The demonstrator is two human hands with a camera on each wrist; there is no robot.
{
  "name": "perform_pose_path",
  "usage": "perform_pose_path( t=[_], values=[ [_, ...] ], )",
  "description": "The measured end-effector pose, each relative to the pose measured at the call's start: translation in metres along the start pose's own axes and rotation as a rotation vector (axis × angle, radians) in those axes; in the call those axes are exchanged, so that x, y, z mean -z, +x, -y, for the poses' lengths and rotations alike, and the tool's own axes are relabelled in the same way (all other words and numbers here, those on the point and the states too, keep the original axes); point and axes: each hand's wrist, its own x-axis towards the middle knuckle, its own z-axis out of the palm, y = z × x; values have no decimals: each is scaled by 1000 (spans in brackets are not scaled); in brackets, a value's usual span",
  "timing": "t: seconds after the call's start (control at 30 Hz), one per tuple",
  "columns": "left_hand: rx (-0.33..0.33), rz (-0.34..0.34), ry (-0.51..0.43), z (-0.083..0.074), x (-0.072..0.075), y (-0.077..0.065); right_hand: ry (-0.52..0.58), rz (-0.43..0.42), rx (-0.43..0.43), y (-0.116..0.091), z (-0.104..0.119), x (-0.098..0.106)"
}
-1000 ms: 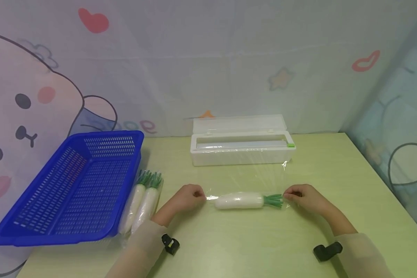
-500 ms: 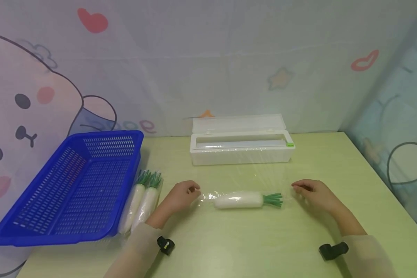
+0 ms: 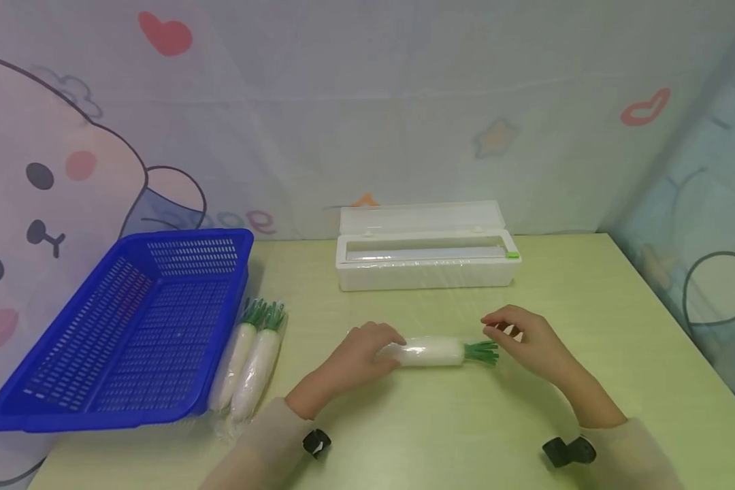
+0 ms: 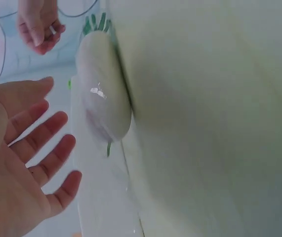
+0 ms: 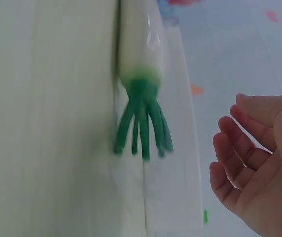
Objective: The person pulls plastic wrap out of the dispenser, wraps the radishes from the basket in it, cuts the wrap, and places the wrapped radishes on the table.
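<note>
A white radish (image 3: 435,352) with green leaf stalks lies sideways on the table, clear plastic wrap (image 4: 99,91) glinting over its body. My left hand (image 3: 361,358) is at the radish's pointed end; the left wrist view shows its fingers (image 4: 52,155) spread, with a gap from the radish. Near the leaf stalks (image 5: 143,121) is my right hand (image 3: 529,340), its fingers loosely bent and holding nothing. Behind the radish stands a white wrap box (image 3: 429,275) with its lid (image 3: 422,218) raised and a roll inside.
To the left is a blue plastic basket (image 3: 220,340). Two wrapped radishes (image 3: 257,367) lie side by side against it on the pale green table (image 3: 453,435). A printed curtain (image 3: 404,122) hangs behind the table.
My left hand has moved right from the wrap's edge to the radish's pointed end. My right hand, after drawing outward off the wrap, has come back left toward the leaves. The radish has stayed put.
</note>
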Motion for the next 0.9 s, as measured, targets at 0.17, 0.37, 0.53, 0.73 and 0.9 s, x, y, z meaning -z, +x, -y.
perform_pose_path(
  t=[0.17,0.37,0.53,0.73,0.9],
  values=[
    [-13,6,171,-5,-7,6,-25,67,74,0,9,-17],
    [-37,9,256,-5,-13,8,-200,98,154,-1,10,-31],
    [-13,40,285,-3,-12,13,-269,118,155,-1,10,-34],
    [59,93,250,-2,-9,22,-296,116,130,4,10,-36],
    [84,95,246,-2,-6,29,-316,139,100,11,8,-37]
  ],
)
